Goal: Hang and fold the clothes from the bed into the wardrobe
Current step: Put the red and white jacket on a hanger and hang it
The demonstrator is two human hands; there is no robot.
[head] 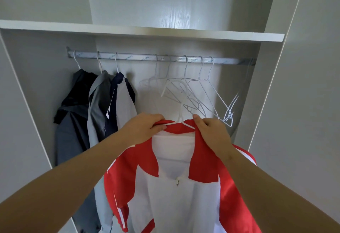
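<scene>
A red and white zip jacket (184, 186) hangs from a white wire hanger (181, 120) that I hold up in front of the open wardrobe. My left hand (145, 127) grips the jacket's left collar and the hanger's arm. My right hand (211, 133) pinches the right side of the collar over the hanger. The hanger's hook points up, below the metal rail (128, 56) and apart from it. The jacket's lower part runs out of view.
Three dark and grey garments (95, 113) hang at the rail's left end. Several bare white hangers (195, 89) hang along the middle and right. A white shelf (143, 31) runs above the rail, with wardrobe side panels (266, 85) left and right.
</scene>
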